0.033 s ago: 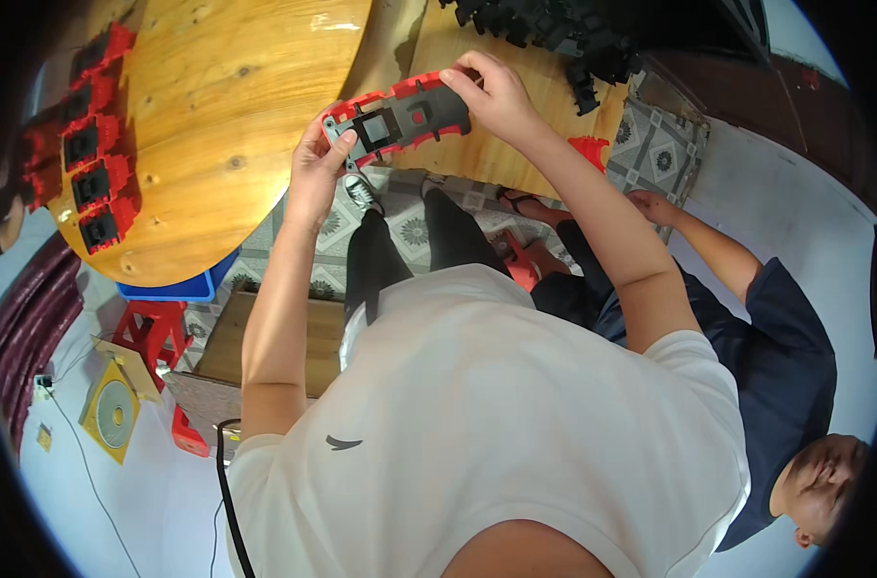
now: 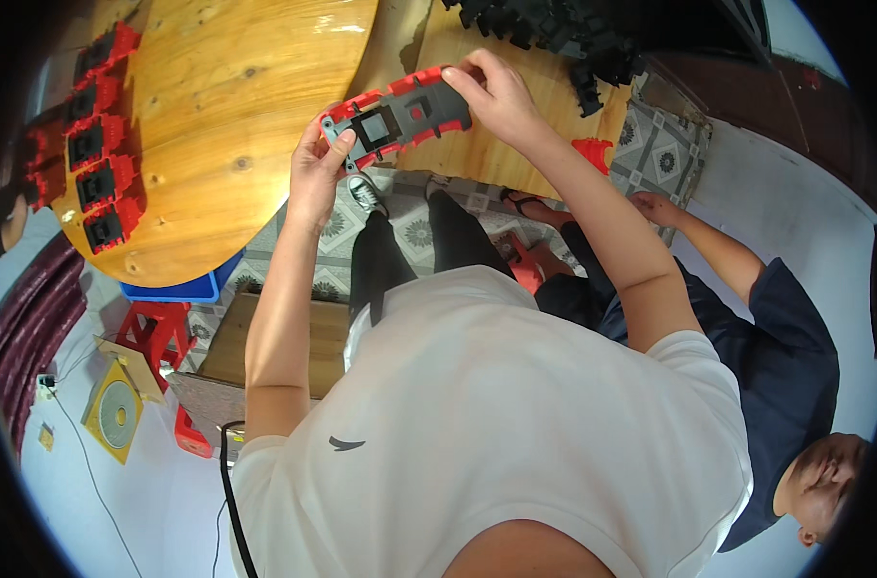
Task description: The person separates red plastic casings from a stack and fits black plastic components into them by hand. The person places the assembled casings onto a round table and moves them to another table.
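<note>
Wooden tabletop (image 2: 226,116), upper left, sits slightly further right than in the earlier frame, as do its red-and-black pieces (image 2: 87,144). At upper centre, a curved red-and-grey part (image 2: 400,118) is pinched between left hand (image 2: 315,173) and right hand (image 2: 493,98), both grips unchanged.

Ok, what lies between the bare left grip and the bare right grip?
In the head view, a curved red, grey and black plastic piece spans them: the left grip holds one end, the right grip the other.
</note>
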The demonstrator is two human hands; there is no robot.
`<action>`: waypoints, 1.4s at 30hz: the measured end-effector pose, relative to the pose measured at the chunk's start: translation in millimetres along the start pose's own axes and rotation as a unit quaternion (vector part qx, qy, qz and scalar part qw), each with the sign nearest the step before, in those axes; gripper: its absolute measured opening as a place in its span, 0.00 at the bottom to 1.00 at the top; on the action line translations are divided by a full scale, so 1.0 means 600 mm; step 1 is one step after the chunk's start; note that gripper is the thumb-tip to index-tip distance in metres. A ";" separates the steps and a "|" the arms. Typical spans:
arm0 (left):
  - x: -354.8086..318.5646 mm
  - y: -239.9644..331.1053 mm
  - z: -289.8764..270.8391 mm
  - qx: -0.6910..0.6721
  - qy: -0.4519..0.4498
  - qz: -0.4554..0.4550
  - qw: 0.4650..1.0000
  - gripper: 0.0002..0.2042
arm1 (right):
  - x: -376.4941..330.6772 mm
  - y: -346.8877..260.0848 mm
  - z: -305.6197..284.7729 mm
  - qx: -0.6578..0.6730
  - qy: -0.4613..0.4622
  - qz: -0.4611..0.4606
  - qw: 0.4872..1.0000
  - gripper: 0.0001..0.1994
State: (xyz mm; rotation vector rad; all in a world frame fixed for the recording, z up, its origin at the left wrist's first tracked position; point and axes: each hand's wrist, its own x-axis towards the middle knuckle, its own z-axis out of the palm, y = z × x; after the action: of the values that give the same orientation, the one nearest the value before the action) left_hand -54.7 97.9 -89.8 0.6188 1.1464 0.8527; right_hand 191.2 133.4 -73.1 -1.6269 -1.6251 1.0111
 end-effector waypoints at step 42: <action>0.052 -0.140 0.232 0.023 -0.071 -0.223 0.972 0.30 | -0.205 0.240 -0.062 0.192 -0.031 0.405 0.893 0.09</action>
State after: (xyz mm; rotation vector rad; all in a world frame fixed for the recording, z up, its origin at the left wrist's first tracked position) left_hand 104.4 78.1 -129.8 0.4266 1.1188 0.3924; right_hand 304.0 6.8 -165.7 -2.0123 -0.6522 1.6725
